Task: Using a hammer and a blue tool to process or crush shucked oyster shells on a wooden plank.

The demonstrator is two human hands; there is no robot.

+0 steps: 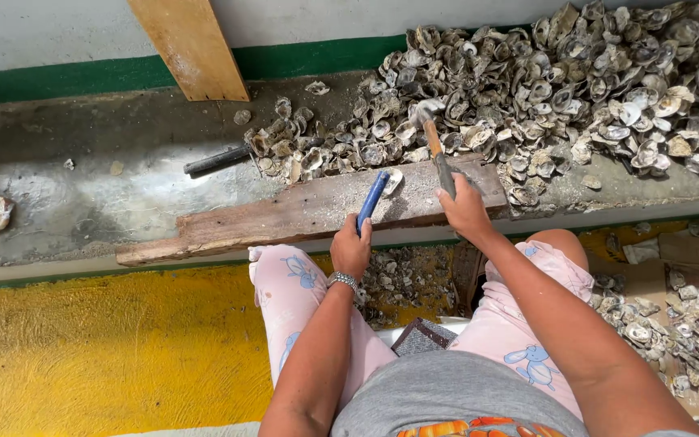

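Left hand [351, 245] is gripping a blue-handled tool [372, 199] at frame center, tip touching an oyster shell [392, 180] on the wooden plank [285, 217]. Right hand [464, 209] is clutching a hammer [437, 146] w/ head up by the shell pile [576, 89], upper right. Black tool [216, 160] is lying on the tabletop [107, 162], left of the pile.

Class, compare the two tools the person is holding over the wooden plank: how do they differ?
The blue-handled tool in the left hand is slim and points down to an oyster shell on the plank. The hammer in the right hand has a wooden handle and a grey head, raised above the shell pile. Both are gripped in closed fists.
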